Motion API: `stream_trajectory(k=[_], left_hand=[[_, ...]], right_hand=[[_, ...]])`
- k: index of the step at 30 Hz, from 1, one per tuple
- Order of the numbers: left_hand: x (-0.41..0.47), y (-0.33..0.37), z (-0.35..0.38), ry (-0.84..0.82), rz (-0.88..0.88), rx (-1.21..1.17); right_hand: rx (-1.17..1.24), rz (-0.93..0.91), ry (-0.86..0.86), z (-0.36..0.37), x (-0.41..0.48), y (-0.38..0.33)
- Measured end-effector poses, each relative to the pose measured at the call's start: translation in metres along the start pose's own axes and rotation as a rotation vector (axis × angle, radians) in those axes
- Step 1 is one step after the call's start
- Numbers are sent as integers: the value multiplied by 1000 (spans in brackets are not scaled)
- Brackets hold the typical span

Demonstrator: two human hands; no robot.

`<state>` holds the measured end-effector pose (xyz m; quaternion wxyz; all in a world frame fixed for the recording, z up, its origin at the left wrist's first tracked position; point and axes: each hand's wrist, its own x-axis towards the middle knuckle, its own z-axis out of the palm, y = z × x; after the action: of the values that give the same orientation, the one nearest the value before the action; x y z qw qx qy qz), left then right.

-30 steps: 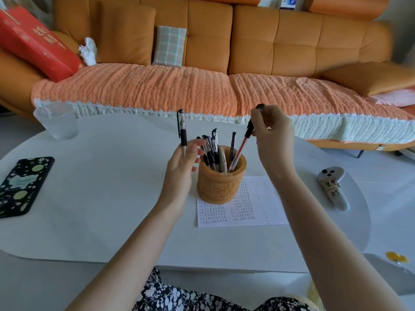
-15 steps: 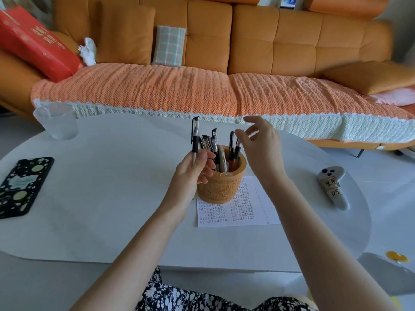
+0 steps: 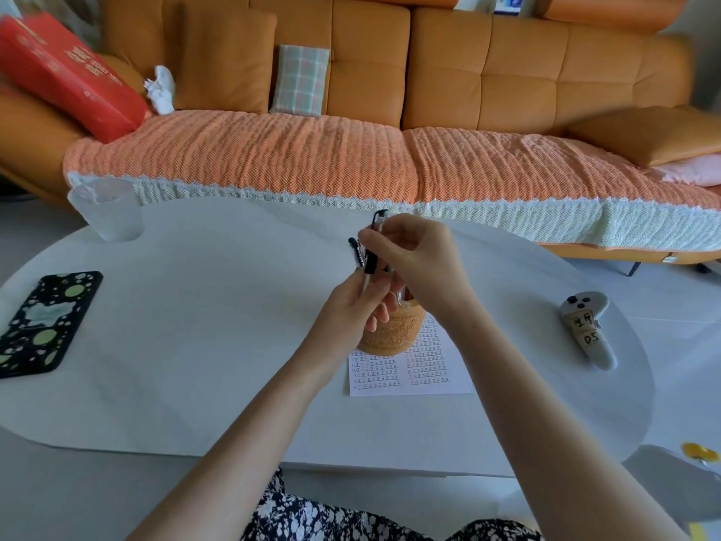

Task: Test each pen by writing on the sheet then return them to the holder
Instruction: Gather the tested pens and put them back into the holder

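A carved tan pen holder (image 3: 392, 333) stands on the white table (image 3: 203, 345), on the top edge of a printed sheet (image 3: 431, 370). My left hand (image 3: 353, 308) holds a clear pen with a black cap (image 3: 370, 263) upright, just left of and above the holder. My right hand (image 3: 419, 255) reaches over the holder, its fingertips pinching the top of that pen. Another black pen top (image 3: 379, 217) shows above my right fingers. Both hands hide most of the other pens in the holder.
A phone in a black patterned case (image 3: 43, 318) lies at the table's left edge, with a clear plastic cup (image 3: 107, 212) at the far left. A grey controller (image 3: 585, 326) lies at the right. An orange sofa (image 3: 390, 150) runs behind the table.
My right hand let go of the red pen into the holder, then moved left. It now meets my left hand, which has brought its pen over beside the holder.
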<state>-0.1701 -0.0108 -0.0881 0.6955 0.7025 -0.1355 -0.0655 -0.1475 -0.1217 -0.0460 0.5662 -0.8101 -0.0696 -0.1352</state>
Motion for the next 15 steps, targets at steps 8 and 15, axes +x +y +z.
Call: stream_trajectory(k=[8,15], left_hand=[[2,-2,-15,294,76,17],[7,-15,-22,366,158,201]], right_hand=[[46,-149,259,-16,12,-3],[-103,-249,256,-9,12,2]])
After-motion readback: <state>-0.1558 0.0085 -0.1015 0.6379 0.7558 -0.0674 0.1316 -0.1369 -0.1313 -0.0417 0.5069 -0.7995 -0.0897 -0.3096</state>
